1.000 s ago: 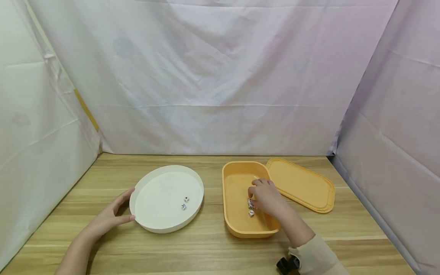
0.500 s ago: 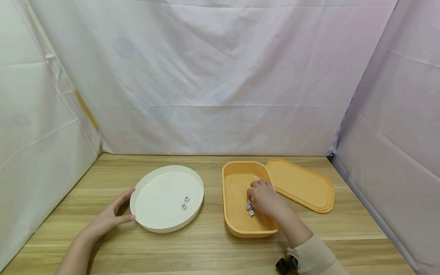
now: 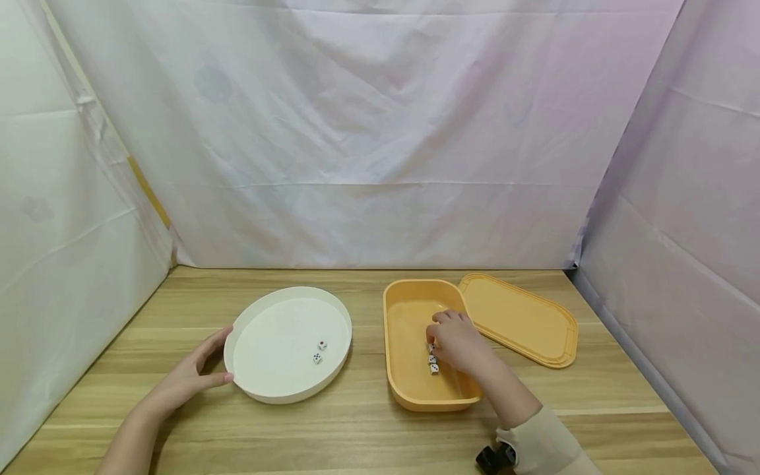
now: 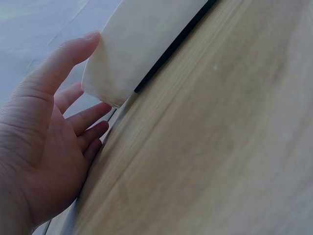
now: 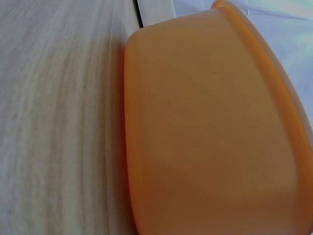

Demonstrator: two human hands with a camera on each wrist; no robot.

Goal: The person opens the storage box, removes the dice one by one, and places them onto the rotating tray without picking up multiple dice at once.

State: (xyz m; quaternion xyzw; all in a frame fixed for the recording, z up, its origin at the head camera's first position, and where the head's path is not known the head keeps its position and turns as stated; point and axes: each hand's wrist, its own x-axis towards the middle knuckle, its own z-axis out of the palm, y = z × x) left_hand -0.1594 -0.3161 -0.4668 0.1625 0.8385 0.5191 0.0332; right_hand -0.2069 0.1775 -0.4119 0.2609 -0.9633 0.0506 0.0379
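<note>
Pale cloth (image 3: 380,132) hangs around a wood-grained table (image 3: 332,435). Three white dice (image 3: 432,359) show in a row inside an orange box (image 3: 406,336). The right hand (image 3: 457,340) dips in over the far die, fingers curved down and partly covering it; whether they pinch it cannot be told. A matching lid (image 3: 519,320) lies just beside the box. To the left, a round white tray (image 3: 273,343) holds two more dice (image 3: 322,345); the left hand (image 3: 190,373), thumb and fingers spread wide, touches its edge without gripping.
</note>
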